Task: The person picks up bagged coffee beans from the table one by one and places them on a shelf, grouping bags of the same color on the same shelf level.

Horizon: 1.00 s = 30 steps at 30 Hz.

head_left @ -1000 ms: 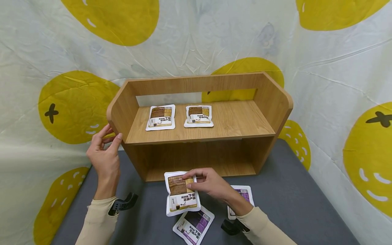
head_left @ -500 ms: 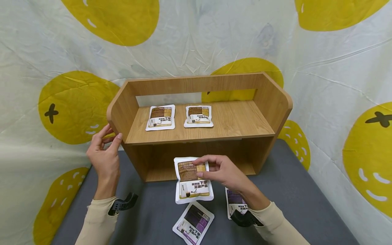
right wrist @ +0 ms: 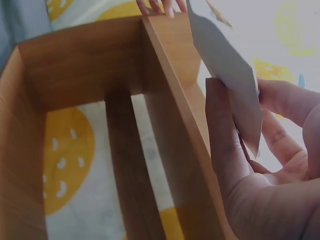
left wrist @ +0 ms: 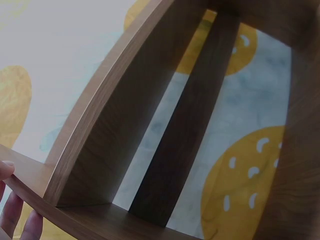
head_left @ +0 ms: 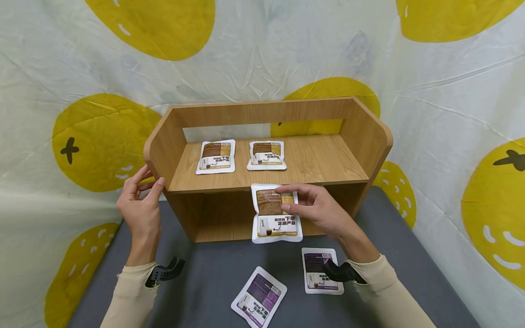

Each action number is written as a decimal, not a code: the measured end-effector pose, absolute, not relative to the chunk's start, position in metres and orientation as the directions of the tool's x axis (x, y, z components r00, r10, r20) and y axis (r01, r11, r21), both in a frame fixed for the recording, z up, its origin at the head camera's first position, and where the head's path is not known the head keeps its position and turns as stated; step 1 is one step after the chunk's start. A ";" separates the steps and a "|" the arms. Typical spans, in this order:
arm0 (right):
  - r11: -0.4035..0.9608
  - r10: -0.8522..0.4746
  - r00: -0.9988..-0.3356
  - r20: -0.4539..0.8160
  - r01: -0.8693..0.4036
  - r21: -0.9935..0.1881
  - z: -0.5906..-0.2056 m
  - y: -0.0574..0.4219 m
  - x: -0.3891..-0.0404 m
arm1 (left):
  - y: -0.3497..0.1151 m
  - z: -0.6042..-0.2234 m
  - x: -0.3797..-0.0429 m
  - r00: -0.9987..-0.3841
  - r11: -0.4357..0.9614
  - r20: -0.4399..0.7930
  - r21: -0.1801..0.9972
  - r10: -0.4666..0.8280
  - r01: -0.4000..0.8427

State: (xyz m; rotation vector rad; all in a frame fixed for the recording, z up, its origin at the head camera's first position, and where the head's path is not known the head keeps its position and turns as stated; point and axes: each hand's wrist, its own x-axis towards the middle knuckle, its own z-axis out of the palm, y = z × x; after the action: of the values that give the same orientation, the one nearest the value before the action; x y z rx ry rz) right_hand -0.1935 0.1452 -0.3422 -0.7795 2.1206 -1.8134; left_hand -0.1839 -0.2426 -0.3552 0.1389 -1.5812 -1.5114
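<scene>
My right hand (head_left: 321, 210) pinches a white pouch with a brown and gold label (head_left: 275, 217) by its right edge, thumb in front. It is held up before the shelf's lower compartment, its top overlapping the upper board's front edge. In the right wrist view the pouch (right wrist: 227, 67) appears from its side, between thumb and fingers. My left hand (head_left: 141, 207) holds the left side panel of the wooden shelf (head_left: 324, 159), thumb at the front edge, fingers on the outer side. Two like pouches, a left one (head_left: 216, 157) and a right one (head_left: 266, 156), lie on the upper board.
Two purple-labelled pouches lie on the dark grey table (head_left: 197, 282): a tilted one (head_left: 259, 298) at the front, and another (head_left: 320, 273) farther right, partly covered by the right wrist's black strap (head_left: 342, 272). A white curtain with yellow shapes (head_left: 254, 54) hangs behind.
My right hand has raised the brown-labelled pouch up and to the right, from over the front purple pouch to the shelf's front. Both purple pouches now show more. The left hand stays put.
</scene>
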 end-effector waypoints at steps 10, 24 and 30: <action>0.195 -0.432 -0.892 0.135 -0.238 -0.952 -0.325 0.165 -0.216 | -0.242 -0.355 -0.184 -0.574 0.246 0.524 0.835 -0.629 0.493; 0.197 -0.289 -0.946 0.143 -0.205 -0.959 -0.302 0.191 -0.248 | -0.241 -0.354 -0.183 -0.571 0.257 0.523 0.838 -0.633 0.482; 0.190 -0.210 -0.975 0.068 -0.108 -0.976 -0.294 0.196 -0.260 | -0.242 -0.354 -0.183 -0.573 0.257 0.517 0.842 -0.635 0.474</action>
State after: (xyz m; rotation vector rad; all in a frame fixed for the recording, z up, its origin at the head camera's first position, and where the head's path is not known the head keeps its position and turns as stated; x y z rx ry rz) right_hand -0.2596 0.1958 -0.2939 -0.3168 2.3591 -1.9239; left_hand -0.1831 -0.2419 -0.3543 0.1533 -1.5955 -1.4937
